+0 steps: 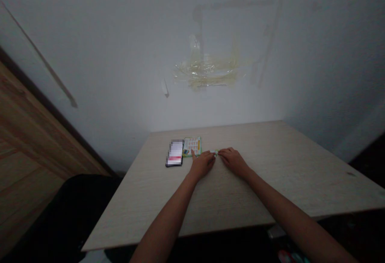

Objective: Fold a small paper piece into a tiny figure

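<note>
My left hand (202, 164) and my right hand (234, 161) lie on the light wood-grain table (270, 166), fingertips meeting near its far side. Between them sits a small green-and-white object (214, 152), too small to identify. Both hands' fingers reach it, but I cannot tell whether they grip it. Left of my left hand, a colourful printed card or booklet (192, 146) lies flat, close to my left thumb. Beside it rests a black smartphone (175, 153) with a blurred screen.
The table's far side meets a white wall (210, 106) marked with old tape residue (207, 70). A wooden panel (30, 134) stands to the left, and a dark object (60, 215) sits by the table's near left corner.
</note>
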`<state>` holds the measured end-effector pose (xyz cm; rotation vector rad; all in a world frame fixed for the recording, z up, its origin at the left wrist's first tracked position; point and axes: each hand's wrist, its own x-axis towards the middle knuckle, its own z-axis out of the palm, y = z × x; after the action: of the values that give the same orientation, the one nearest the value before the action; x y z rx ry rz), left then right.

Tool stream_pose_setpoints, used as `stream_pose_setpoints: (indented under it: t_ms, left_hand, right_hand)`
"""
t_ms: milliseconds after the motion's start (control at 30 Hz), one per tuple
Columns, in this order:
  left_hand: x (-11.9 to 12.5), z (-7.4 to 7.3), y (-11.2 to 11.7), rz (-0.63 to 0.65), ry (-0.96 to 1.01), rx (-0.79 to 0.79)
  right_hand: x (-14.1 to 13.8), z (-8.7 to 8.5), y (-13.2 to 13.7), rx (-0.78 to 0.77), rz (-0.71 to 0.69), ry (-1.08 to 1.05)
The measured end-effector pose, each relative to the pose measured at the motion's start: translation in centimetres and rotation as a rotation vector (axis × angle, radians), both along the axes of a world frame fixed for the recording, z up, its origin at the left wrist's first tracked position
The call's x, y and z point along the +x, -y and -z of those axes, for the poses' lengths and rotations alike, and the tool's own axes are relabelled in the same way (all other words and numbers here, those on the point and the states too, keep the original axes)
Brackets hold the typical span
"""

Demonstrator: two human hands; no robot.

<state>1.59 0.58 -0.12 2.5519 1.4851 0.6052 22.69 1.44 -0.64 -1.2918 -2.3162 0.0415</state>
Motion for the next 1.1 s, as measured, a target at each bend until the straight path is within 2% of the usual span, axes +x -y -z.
stream_pose_setpoints:
  t_ms: [233,467,1100]
  left_hand:
    - [0.09,-0.31,0.18,-0.009,-0.030,0.003]
    - [0.10,-0.44,0.21,-0.009,-0.008,-0.013]
    - [0.11,-0.42,0.12,-0.005,-0.024,-0.016]
  right_hand:
    - [-0.14,-0.52,0.39,-0.006,-0.005,0.096]
    - [0.05,-0.33,0.28,-0.010,-0.003,0.015]
    - [0.22,-0.76,0.67,-0.039,-0.032,0.056]
